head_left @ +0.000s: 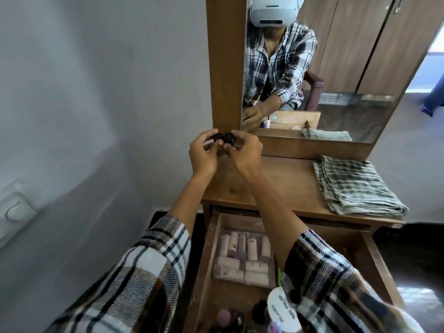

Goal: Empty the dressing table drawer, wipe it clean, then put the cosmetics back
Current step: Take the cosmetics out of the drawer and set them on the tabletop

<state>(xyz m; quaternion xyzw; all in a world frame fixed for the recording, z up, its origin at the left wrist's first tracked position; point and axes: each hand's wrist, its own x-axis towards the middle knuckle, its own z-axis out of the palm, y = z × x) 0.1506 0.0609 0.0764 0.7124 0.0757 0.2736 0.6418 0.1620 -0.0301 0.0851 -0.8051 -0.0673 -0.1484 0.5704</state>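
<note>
Both my hands are raised over the back left corner of the dressing table top (pixel 288 186), close to the mirror. My left hand (pixel 204 152) grips a small clear bottle with a black cap (pixel 218 137). My right hand (pixel 247 152) grips a second small bottle with a black cap (pixel 228 138), touching the first. Below, the wooden drawer (pixel 204 260) stands pulled out. It holds a clear case of pale lipstick tubes (pixel 245 258), a white tub with black lettering (pixel 280 308), a pink sponge (pixel 223 317) and dark small jars (pixel 259 311).
A folded green-and-white checked cloth (pixel 355 186) lies on the right of the table top. The mirror (pixel 336 68) stands behind in a wooden frame (pixel 225 63) and reflects me and a wardrobe. A grey wall (pixel 96 116) is on the left.
</note>
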